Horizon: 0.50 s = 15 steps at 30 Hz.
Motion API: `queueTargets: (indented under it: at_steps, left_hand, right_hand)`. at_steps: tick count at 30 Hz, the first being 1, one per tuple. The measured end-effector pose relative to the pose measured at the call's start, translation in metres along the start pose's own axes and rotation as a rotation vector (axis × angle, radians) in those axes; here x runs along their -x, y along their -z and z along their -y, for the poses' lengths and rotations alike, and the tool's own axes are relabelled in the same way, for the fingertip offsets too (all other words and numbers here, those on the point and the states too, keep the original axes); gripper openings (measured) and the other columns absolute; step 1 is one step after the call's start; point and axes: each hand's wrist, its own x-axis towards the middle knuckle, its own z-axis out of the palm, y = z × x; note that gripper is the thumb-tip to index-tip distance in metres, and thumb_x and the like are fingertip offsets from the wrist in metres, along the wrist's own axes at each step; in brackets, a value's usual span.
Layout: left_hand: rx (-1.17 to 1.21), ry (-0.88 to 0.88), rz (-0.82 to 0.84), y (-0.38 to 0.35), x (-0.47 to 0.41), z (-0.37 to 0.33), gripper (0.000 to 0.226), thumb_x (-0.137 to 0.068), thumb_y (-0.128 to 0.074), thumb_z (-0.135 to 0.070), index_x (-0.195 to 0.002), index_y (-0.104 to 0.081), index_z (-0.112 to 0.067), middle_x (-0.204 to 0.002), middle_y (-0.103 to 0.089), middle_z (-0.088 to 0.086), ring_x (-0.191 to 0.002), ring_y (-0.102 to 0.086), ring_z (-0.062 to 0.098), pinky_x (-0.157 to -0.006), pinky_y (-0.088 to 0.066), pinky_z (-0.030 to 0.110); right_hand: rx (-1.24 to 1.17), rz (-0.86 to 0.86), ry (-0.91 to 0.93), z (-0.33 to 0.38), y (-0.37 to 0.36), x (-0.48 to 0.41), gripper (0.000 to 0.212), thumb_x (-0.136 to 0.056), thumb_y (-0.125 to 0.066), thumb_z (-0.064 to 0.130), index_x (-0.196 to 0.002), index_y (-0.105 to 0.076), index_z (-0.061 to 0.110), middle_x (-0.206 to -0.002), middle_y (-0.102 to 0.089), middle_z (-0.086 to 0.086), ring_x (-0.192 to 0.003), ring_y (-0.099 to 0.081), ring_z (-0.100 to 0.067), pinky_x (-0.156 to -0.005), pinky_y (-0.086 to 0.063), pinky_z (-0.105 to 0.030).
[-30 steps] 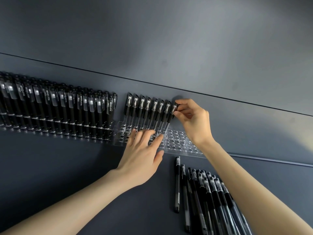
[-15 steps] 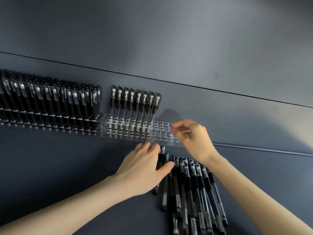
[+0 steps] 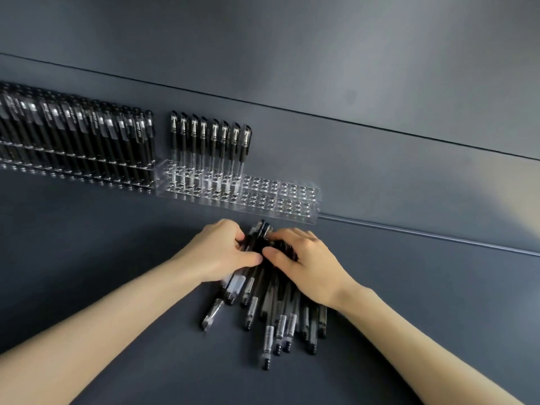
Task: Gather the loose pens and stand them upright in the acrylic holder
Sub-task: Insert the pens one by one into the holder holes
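A pile of loose black pens [image 3: 271, 311] lies on the dark table in front of me, caps pointing away. My left hand [image 3: 222, 252] and my right hand [image 3: 304, 261] both rest on the pile's far end, fingers curled round the pens there, thumbs nearly touching. Just beyond the hands stands a clear acrylic holder [image 3: 295, 200] with rows of holes. Several black pens [image 3: 210, 141] stand upright in its back row on the left half; its right half shows only bare holes.
To the left, more acrylic holders packed with upright black pens [image 3: 76, 141] run to the frame's edge. A dark wall rises behind them, and a thin groove [image 3: 438, 235] crosses the table to the right of the holder.
My right hand has left the upright pens and come down to the loose pile. My left hand has slid off the holder onto the pile. Both now grip the pens together.
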Motion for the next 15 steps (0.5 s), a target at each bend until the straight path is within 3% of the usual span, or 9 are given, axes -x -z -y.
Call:
queueTargets:
  at_steps: [2,4,8,11,13,15]
  left_hand:
    - [0.086,0.004,0.016,0.000,-0.002,0.001,0.047,-0.071,-0.075,-0.040,-0.092,-0.066,0.001,-0.074,-0.066,0.015,-0.063,-0.056,0.013,-0.064,-0.040,0.026]
    - [0.161,-0.005,0.044,0.000,0.000,0.003,0.052,-0.068,-0.075,-0.041,-0.083,-0.064,0.007,-0.068,-0.061,0.014,-0.062,-0.051,0.014,-0.065,-0.037,0.028]
    - [0.266,-0.037,0.008,0.001,0.007,0.003,0.030,-0.080,-0.072,-0.033,-0.080,-0.065,-0.004,-0.075,-0.062,0.018,-0.071,-0.051,0.016,-0.070,-0.040,0.029]
    - [0.408,-0.060,-0.062,0.005,0.016,-0.001,0.015,-0.084,-0.069,-0.024,-0.080,-0.066,-0.011,-0.079,-0.071,0.010,-0.065,-0.065,0.015,-0.069,-0.046,0.025]
    - [0.555,-0.091,-0.094,0.007,0.020,-0.005,0.006,-0.085,-0.069,-0.021,-0.089,-0.068,-0.016,-0.078,-0.072,0.003,-0.065,-0.070,0.012,-0.065,-0.050,0.022]
    - [0.665,-0.148,-0.122,0.008,0.021,-0.009,0.006,-0.083,-0.070,-0.017,-0.088,-0.068,-0.018,-0.074,-0.071,0.000,-0.064,-0.069,0.013,-0.058,-0.050,0.021]
  right_hand:
    - [-0.006,-0.007,-0.002,0.000,-0.001,0.002,0.037,-0.095,-0.047,0.043,-0.126,-0.055,0.023,-0.127,-0.057,0.004,-0.117,-0.046,-0.022,-0.100,-0.037,-0.039]
    - [-0.009,-0.019,0.000,-0.002,-0.002,0.004,0.036,-0.095,-0.048,0.043,-0.122,-0.057,0.022,-0.123,-0.059,0.004,-0.114,-0.048,-0.021,-0.098,-0.039,-0.039]
    - [-0.025,-0.028,0.009,-0.002,-0.001,0.005,0.036,-0.095,-0.046,0.044,-0.122,-0.057,0.022,-0.120,-0.060,0.005,-0.111,-0.048,-0.020,-0.097,-0.039,-0.039]
    - [-0.054,-0.068,0.027,-0.002,0.002,0.006,0.033,-0.095,-0.048,0.042,-0.119,-0.058,0.021,-0.118,-0.061,0.007,-0.112,-0.048,-0.015,-0.098,-0.038,-0.032]
    - [-0.205,-0.144,-0.006,0.004,0.007,0.005,0.033,-0.093,-0.053,0.038,-0.121,-0.058,0.020,-0.120,-0.060,0.010,-0.114,-0.050,-0.007,-0.096,-0.039,-0.021]
    - [-0.526,-0.221,-0.042,0.012,0.015,0.001,0.029,-0.091,-0.059,0.029,-0.118,-0.058,0.017,-0.112,-0.066,0.008,-0.104,-0.059,-0.002,-0.091,-0.046,-0.019]
